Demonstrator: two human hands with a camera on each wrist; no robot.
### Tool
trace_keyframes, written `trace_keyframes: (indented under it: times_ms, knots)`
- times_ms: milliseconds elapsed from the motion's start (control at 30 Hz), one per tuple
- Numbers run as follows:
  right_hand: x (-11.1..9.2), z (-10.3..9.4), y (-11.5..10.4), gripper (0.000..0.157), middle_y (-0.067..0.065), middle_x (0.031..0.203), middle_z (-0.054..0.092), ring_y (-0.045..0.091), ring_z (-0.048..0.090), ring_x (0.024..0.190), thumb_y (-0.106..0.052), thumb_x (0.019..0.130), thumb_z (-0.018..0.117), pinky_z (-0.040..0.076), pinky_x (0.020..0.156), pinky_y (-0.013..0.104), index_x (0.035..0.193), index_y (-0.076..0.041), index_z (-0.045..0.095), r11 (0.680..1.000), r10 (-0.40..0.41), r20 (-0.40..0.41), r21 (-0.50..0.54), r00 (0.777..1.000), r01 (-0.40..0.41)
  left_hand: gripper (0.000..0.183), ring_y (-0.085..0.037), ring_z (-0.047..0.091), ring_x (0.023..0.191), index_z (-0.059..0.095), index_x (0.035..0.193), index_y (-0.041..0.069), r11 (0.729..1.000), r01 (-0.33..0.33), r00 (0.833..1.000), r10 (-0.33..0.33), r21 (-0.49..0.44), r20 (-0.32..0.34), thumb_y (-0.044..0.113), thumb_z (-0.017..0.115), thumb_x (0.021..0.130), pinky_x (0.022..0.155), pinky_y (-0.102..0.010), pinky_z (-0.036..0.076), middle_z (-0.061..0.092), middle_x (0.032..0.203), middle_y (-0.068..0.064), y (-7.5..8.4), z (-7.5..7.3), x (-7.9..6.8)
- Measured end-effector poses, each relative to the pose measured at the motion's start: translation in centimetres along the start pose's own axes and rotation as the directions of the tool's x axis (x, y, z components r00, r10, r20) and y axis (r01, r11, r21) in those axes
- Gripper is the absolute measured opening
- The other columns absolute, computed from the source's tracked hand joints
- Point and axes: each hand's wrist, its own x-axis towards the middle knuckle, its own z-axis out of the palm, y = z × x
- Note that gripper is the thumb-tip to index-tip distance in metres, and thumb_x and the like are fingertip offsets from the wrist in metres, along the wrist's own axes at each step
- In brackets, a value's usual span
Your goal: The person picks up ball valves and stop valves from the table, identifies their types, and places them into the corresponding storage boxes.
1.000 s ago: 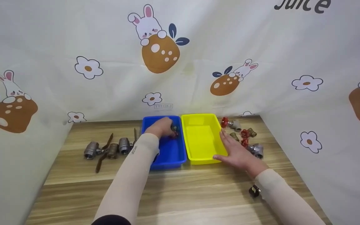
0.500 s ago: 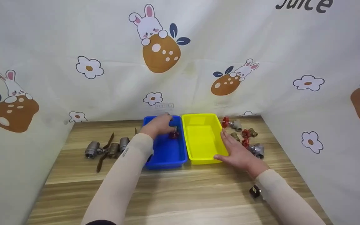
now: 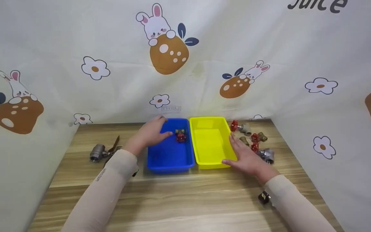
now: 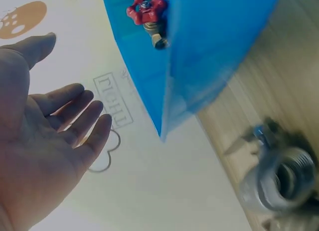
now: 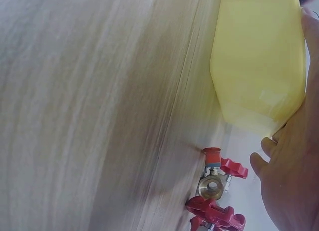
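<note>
My left hand [image 3: 150, 132] hangs over the left rim of the blue bin [image 3: 171, 156], holding nothing. Its fingers look relaxed and spread in the left wrist view, thumb apart. Inside that bin, towards its right wall, lies a brass gate valve with a red handwheel [image 3: 180, 137]; the left wrist view shows this red-handled valve [image 4: 147, 10] apart from the hand [image 4: 45, 136]. My right hand [image 3: 248, 159] rests along the right side of the yellow bin [image 3: 208, 148], fingers and thumb extended. Part of the right hand [image 5: 294, 171] is cut off in the right wrist view.
Several red-handled valves [image 3: 255, 138] lie right of the yellow bin, some partly behind the right hand. A steel ball valve [image 3: 98, 152] is on the left, with others hidden behind the left forearm. A printed sheet [image 3: 198, 90] encloses the wooden table [image 3: 185, 199].
My left hand has let go of the red-handled valve in the blue bin and moved left towards the rim. My right hand stays at the yellow bin.
</note>
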Motion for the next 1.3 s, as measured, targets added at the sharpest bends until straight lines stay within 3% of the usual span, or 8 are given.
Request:
trace_keyframes:
  times_ms: [167, 333, 633, 967, 1167, 1300]
  knots:
    - [0.0, 0.0, 0.1, 0.114, 0.002, 0.186, 0.0, 0.038, 0.014, 0.169, -0.074, 0.1, 0.066, 0.021, 0.131, 0.066, 0.18, -0.021, 0.004, 1.0, -0.005, -0.004, -0.008, 1.0, 0.005, 0.081, -0.044, 0.035, 0.161, 0.041, 0.168, 0.002, 1.0, -0.005, 1.0, 0.005, 0.003, -0.029, 0.051, 0.067, 0.11, 0.126, -0.066, 0.034, 0.035, 0.175, -0.023, -0.6, 0.2, -2.4]
    - [0.0, 0.1, 0.1, 0.113, 0.005, 0.186, 0.0, 0.041, 0.013, 0.169, -0.072, 0.101, 0.066, 0.021, 0.13, 0.067, 0.179, -0.017, 0.005, 0.999, -0.031, -0.01, -0.013, 0.999, 0.031, 0.078, -0.045, 0.038, 0.158, 0.044, 0.165, -0.002, 0.999, -0.044, 0.996, 0.043, -0.001, -0.073, 0.048, 0.068, 0.11, 0.124, -0.066, 0.037, 0.042, 0.169, -0.024, -1.2, 0.7, -4.1]
    - [0.0, 0.3, 0.5, 0.112, 0.013, 0.185, 0.006, 0.043, 0.015, 0.168, -0.064, 0.103, 0.07, 0.021, 0.131, 0.066, 0.179, -0.011, 0.007, 0.997, -0.076, -0.03, -0.008, 0.997, 0.075, 0.079, -0.045, 0.045, 0.154, 0.047, 0.163, -0.001, 1.0, -0.006, 0.99, 0.007, 0.013, -0.144, 0.051, 0.069, 0.109, 0.123, -0.067, 0.039, 0.047, 0.165, -0.023, -2.0, 1.3, -6.4]
    - [0.0, 0.1, 0.3, 0.112, 0.011, 0.185, 0.004, 0.043, 0.014, 0.168, -0.065, 0.102, 0.069, 0.019, 0.131, 0.065, 0.179, -0.012, 0.007, 0.998, -0.06, -0.021, 0.001, 0.998, 0.06, 0.103, -0.051, 0.038, 0.158, 0.032, 0.172, 0.001, 0.998, 0.06, 0.987, -0.062, -0.015, -0.151, 0.073, 0.061, 0.103, 0.123, -0.072, 0.034, 0.033, 0.176, -0.025, -2.9, 3.5, -7.3]
    - [0.0, 0.1, 0.2, 0.112, 0.01, 0.185, 0.003, 0.041, 0.014, 0.168, -0.066, 0.102, 0.069, 0.019, 0.132, 0.064, 0.179, -0.013, 0.006, 0.998, -0.061, -0.02, -0.002, 0.998, 0.06, 0.123, -0.055, 0.034, 0.159, 0.024, 0.174, -0.001, 0.993, 0.093, 0.983, -0.078, 0.08, -0.168, 0.089, 0.053, 0.096, 0.122, -0.076, 0.031, 0.025, 0.179, -0.028, -3.1, 4.9, -7.6]
    - [0.1, 0.1, 0.3, 0.112, 0.01, 0.186, 0.004, 0.041, 0.014, 0.168, -0.067, 0.102, 0.069, 0.019, 0.132, 0.064, 0.179, -0.013, 0.007, 0.998, -0.059, -0.023, -0.003, 0.998, 0.059, 0.132, -0.056, 0.032, 0.159, 0.017, 0.175, -0.002, 0.986, 0.12, 0.984, -0.102, 0.119, -0.145, 0.095, 0.052, 0.091, 0.122, -0.078, 0.03, 0.021, 0.18, -0.027, -3.0, 5.4, -7.8]
